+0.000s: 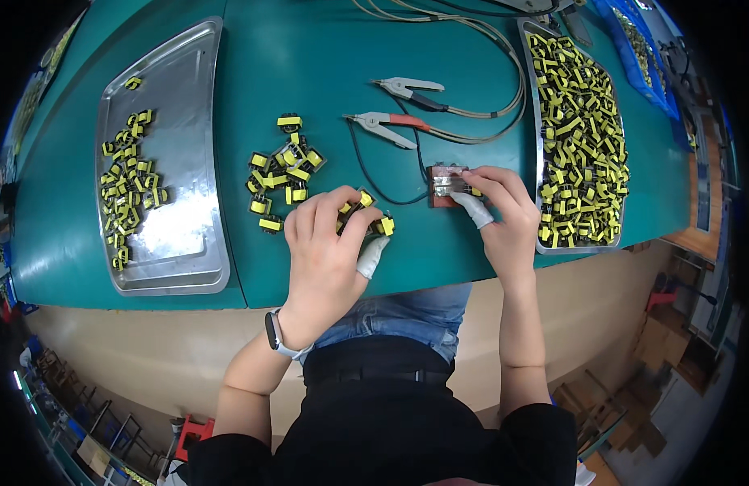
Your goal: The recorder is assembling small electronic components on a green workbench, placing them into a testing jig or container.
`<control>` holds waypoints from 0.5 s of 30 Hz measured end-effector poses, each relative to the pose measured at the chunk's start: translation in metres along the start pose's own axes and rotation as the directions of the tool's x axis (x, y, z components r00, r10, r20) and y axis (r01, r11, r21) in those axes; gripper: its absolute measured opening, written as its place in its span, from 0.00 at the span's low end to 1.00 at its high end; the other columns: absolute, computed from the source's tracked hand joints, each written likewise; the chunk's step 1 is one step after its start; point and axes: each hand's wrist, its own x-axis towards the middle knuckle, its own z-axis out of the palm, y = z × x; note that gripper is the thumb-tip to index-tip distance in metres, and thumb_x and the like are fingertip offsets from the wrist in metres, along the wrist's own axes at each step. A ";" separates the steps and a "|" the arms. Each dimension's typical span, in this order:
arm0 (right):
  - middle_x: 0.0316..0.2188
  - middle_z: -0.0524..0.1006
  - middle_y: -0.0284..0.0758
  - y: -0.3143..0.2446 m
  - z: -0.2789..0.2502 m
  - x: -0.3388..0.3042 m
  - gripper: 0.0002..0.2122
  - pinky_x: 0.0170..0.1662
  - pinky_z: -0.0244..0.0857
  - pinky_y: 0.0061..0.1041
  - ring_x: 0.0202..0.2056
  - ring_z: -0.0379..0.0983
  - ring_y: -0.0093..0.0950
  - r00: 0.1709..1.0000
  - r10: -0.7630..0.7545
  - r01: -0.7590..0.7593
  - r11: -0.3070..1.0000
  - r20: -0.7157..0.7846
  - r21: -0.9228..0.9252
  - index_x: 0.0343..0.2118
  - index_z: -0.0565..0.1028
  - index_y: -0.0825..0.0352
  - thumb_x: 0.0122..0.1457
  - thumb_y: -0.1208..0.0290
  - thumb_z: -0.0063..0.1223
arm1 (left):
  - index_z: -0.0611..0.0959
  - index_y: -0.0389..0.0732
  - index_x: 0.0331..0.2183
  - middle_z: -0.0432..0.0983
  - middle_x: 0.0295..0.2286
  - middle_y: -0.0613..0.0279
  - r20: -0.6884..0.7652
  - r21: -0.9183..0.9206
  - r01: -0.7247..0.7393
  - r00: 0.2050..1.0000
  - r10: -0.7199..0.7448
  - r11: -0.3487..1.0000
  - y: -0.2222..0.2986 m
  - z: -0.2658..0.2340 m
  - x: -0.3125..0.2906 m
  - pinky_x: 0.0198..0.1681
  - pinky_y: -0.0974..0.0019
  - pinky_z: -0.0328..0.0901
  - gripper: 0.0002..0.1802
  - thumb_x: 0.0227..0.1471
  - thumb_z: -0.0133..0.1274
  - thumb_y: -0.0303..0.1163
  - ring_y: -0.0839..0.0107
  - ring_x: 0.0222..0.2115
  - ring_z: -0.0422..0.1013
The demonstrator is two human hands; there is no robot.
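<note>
"Black short-sleeved shirt closest to us, then faded blue jeans. What's in the left hand?"

"Its fingers curl narrowly round a few small, boxy yellow-and-black components; how many, I can't tell. White covering on the thumb, dark-faced wristband below."

"And the right hand?"

"Thumb and forefinger pinch one partly hidden component at a reddish-brown block with shiny metal plates."

"Any more of them?"

"Loose pile on the green bench, just beyond the left hand. Scattered bunch in the left silver metal tray, dense heap in the right metal tray. Two silver clamps with cables lie beyond the block."
</note>
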 end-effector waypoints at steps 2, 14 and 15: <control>0.41 0.80 0.36 -0.002 0.000 0.002 0.15 0.36 0.72 0.25 0.40 0.80 0.32 0.997 -0.079 0.079 0.996 0.002 -0.028 0.42 0.83 0.66 0.50 0.82 0.67 | 0.82 0.44 0.40 0.71 0.49 0.59 -0.018 0.032 -0.030 0.999 0.031 0.999 0.001 0.000 0.003 0.55 0.48 0.57 0.17 0.45 0.66 0.31 0.54 0.51 0.65; 0.49 0.76 0.39 -0.041 0.020 -0.021 0.12 0.54 0.68 0.26 0.48 0.75 0.27 0.856 0.185 -0.517 0.304 0.483 0.800 0.46 0.72 0.69 0.62 0.75 0.60 | 0.80 0.46 0.34 0.77 0.46 0.67 -0.155 -0.044 -0.119 0.982 0.111 0.992 0.023 0.007 0.013 0.59 0.46 0.55 0.19 0.35 0.68 0.26 0.60 0.50 0.70; 0.49 0.76 0.39 -0.042 0.021 -0.022 0.12 0.55 0.68 0.27 0.48 0.75 0.27 0.831 0.217 -0.556 0.341 0.512 0.758 0.47 0.72 0.70 0.62 0.76 0.61 | 0.80 0.45 0.35 0.77 0.45 0.67 -0.148 -0.053 -0.144 0.980 0.134 0.988 0.021 0.006 0.013 0.58 0.48 0.57 0.21 0.36 0.70 0.26 0.59 0.49 0.70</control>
